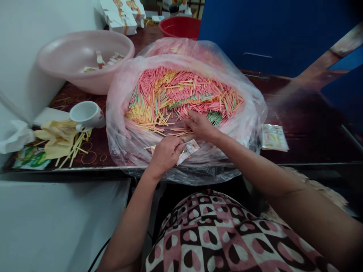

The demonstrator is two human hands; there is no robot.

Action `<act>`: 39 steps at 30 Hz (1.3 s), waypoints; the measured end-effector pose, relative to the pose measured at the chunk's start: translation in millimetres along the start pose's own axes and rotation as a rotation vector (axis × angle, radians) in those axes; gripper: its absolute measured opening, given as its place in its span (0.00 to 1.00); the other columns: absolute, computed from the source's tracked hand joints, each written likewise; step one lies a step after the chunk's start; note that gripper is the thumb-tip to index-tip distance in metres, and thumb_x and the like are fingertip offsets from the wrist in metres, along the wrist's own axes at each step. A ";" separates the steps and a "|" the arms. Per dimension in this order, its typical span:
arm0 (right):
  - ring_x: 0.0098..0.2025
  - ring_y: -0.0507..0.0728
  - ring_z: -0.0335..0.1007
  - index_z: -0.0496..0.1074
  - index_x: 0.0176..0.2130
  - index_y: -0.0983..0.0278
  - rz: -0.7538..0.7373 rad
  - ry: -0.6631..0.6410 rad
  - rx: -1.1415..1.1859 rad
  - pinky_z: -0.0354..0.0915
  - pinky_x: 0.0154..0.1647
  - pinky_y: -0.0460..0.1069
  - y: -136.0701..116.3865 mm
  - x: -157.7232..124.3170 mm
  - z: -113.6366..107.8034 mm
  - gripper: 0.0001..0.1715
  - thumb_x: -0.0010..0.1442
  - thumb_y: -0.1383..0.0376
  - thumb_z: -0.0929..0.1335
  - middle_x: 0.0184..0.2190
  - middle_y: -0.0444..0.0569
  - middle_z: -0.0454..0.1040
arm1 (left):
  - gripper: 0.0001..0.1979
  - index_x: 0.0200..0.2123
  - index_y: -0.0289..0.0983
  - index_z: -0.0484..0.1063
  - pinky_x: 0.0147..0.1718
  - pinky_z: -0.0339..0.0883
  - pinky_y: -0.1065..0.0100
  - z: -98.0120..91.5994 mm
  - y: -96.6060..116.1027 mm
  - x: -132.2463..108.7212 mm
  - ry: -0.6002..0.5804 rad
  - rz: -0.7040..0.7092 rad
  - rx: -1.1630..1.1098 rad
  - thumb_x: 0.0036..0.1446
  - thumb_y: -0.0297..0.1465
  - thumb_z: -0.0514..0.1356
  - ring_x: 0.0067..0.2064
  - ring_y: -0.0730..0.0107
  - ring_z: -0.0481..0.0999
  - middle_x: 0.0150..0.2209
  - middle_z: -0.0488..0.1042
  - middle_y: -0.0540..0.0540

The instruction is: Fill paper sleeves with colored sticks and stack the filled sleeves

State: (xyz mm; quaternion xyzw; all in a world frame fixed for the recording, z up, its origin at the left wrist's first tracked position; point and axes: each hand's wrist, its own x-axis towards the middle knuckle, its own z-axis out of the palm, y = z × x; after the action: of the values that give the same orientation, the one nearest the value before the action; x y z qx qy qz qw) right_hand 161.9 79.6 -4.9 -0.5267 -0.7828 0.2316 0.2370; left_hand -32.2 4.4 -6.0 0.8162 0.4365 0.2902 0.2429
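head-worn camera | faces forward and down | close above left hand (pixel 166 154) and right hand (pixel 200 125)

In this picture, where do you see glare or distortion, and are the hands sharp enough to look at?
In the head view, the clear plastic bag shines softly, the dark brown table top shows a pale glare patch at right, the wide lens bends its front edge, and the left hand and right hand look fairly sharp.

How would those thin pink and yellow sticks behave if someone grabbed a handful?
The thin pink and yellow sticks probably feel light and stiff, since they lie straight. Being loose and slender, they would likely slip apart and roll.
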 end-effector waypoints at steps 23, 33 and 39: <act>0.44 0.58 0.73 0.69 0.38 0.61 0.007 0.225 0.397 0.68 0.52 0.53 -13.8 3.9 3.6 0.21 0.71 0.50 0.59 0.40 0.52 0.79 | 0.14 0.32 0.40 0.75 0.45 0.74 0.66 0.0 -16.3 2.4 0.573 -0.361 -0.977 0.47 0.38 0.74 0.41 0.70 0.80 0.38 0.81 0.49; 0.60 0.63 0.75 0.65 0.57 0.53 -0.044 0.437 0.737 0.74 0.51 0.62 -79.0 -11.9 -22.0 0.27 0.73 0.42 0.54 0.52 0.53 0.79 | 0.15 0.32 0.39 0.72 0.49 0.72 0.65 6.3 -1.5 11.2 0.554 -0.334 -1.012 0.48 0.39 0.73 0.42 0.70 0.78 0.39 0.79 0.49; 0.61 0.62 0.74 0.67 0.54 0.53 -0.044 0.472 0.727 0.74 0.56 0.62 -91.0 -19.9 -10.9 0.25 0.74 0.43 0.56 0.49 0.52 0.80 | 0.16 0.33 0.40 0.72 0.46 0.73 0.64 8.7 11.1 16.0 0.561 -0.355 -1.119 0.48 0.40 0.74 0.38 0.72 0.77 0.34 0.77 0.51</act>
State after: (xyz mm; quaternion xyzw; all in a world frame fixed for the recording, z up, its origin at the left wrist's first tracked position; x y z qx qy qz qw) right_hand 110.1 31.5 56.8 -0.4306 -0.5856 0.3606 0.5845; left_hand -12.7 11.3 -0.8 0.3752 0.3946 0.6311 0.5525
